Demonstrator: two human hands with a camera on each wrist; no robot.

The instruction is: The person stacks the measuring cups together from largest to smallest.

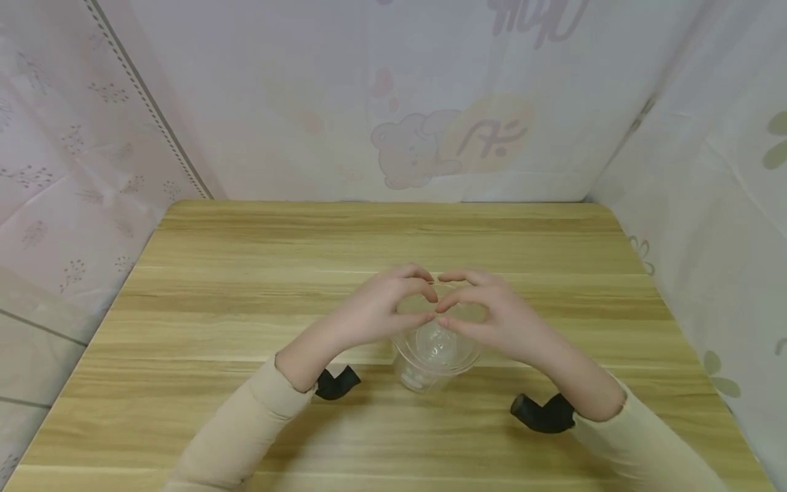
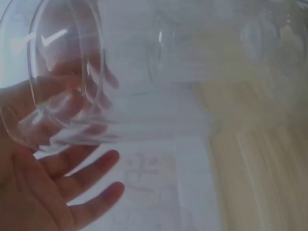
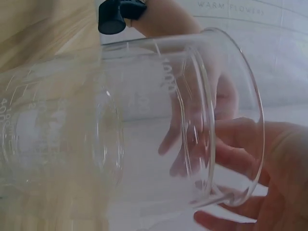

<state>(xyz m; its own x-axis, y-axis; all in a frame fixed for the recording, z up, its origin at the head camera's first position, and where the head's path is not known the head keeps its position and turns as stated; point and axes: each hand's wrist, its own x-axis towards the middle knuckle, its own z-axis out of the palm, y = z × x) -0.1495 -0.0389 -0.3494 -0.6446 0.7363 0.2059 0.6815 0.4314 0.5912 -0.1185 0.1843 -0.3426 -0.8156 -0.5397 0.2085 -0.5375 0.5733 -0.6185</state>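
A clear beaker (image 1: pixel 433 362) stands on the wooden table, its rim low between the two hands in the head view. White graduation marks, one reading 1000, show on its wall in the right wrist view (image 3: pixel 144 134). A second ring appears inside it; whether another clear vessel is nested there I cannot tell. My left hand (image 1: pixel 381 306) arches over the beaker's mouth from the left, fingers loosely bent. My right hand (image 1: pixel 504 313) mirrors it from the right. Their fingertips almost meet above the mouth. No grip on the rim is evident, though the glass blurs the contact.
Black curved pieces sit at the left wrist (image 1: pixel 337 383) and the right wrist (image 1: pixel 544 413). Patterned pale curtains (image 1: pixel 307 102) hang behind and on both sides of the wooden table (image 1: pixel 215 273).
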